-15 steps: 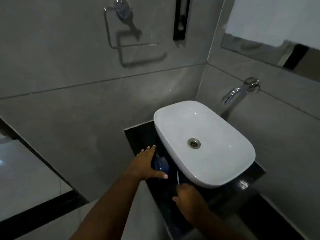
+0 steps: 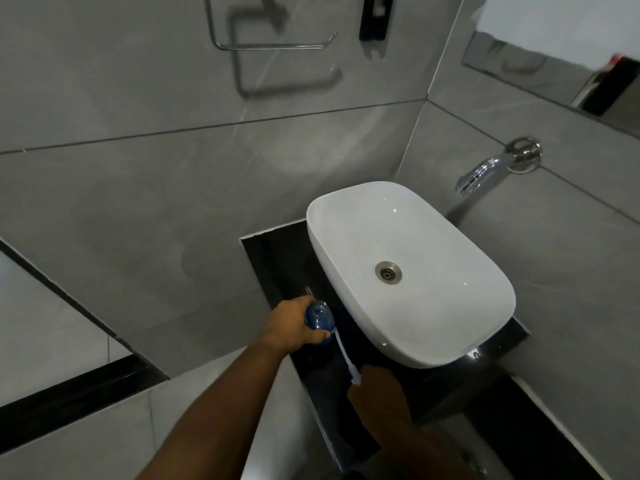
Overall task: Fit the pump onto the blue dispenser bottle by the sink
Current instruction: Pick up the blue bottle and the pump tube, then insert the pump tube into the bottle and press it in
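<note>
The blue dispenser bottle (image 2: 319,316) stands on the black counter (image 2: 277,258) just left of the white basin (image 2: 408,271). My left hand (image 2: 291,323) is wrapped around the bottle's left side. My right hand (image 2: 377,393) holds the pump, whose white dip tube (image 2: 343,351) slants up toward the bottle's right side. The tube's tip is next to the bottle; whether it is inside the neck cannot be told. The pump head is hidden in my right hand.
A chrome wall tap (image 2: 491,171) sticks out over the basin's far right. A metal holder (image 2: 273,43) and a black fitting (image 2: 375,19) hang on the grey tiled wall. A mirror edge (image 2: 554,71) is at the top right.
My left hand has closed around the bottle. My right hand has brought the pump's tube up toward the bottle. The view has shifted, so the basin sits further right.
</note>
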